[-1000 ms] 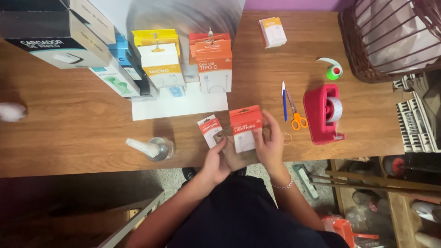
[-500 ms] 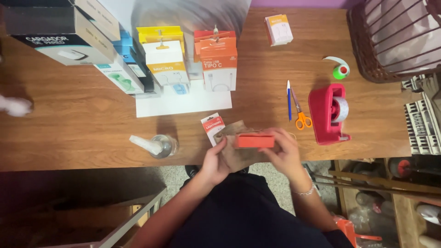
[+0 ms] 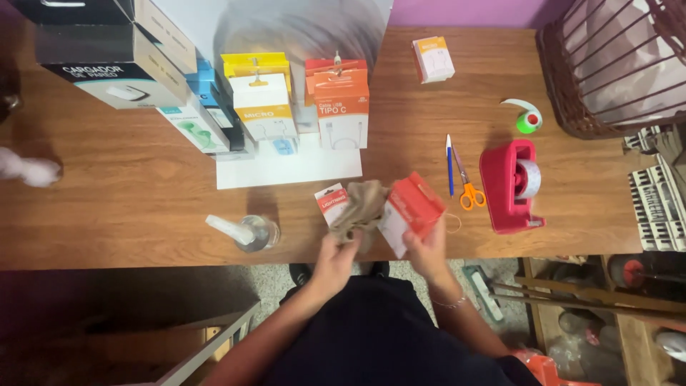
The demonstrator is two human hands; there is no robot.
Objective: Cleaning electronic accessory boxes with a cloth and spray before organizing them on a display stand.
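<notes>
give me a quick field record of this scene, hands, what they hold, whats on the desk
left hand: grips a tan cloth pressed to the box
right hand: holds an orange box, tilted
beside cloth: small red-and-white pack lying on the desk
left of hands: clear spray bottle on its side
right of hands: blue pen, orange scissors, red tape dispenser
back of desk: row of upright boxed goods, on a white sheet

wire basket (image 3: 614, 64) cut off (top right), white fluffy object (image 3: 28, 170) blurred
</notes>
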